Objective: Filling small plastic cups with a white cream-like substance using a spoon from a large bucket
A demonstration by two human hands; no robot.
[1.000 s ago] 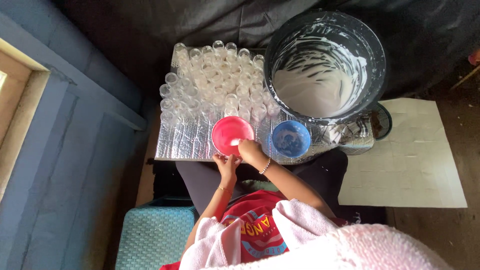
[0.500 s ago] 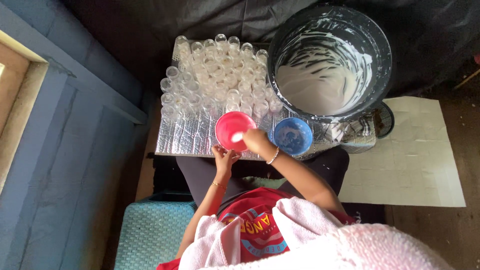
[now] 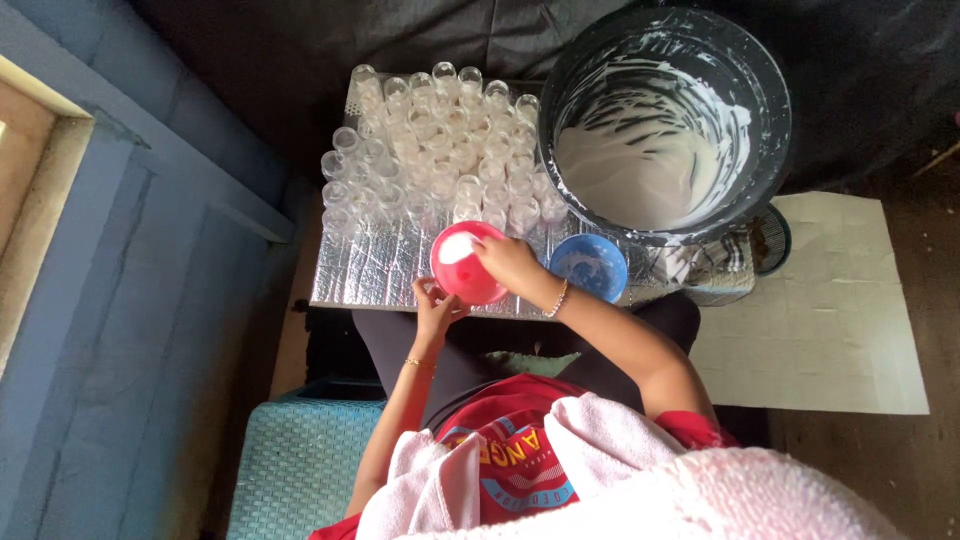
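Head view: left hand (image 3: 435, 308) grip and right hand (image 3: 508, 262) grip both clamped on pink bowl (image 3: 462, 264).

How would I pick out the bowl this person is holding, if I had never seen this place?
Find the big dark tub smeared with white paste, at the top right. Below and left of it, on the shiny foil-covered tabletop, two small bowls sit near the front edge. It is the pink bowl, between the left hand and right hand; its neighbour, the blue bowl, goes untouched.

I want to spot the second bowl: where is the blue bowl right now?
In the head view, the blue bowl sits on the silver tray, just right of the right hand and pink bowl, below the big bucket.
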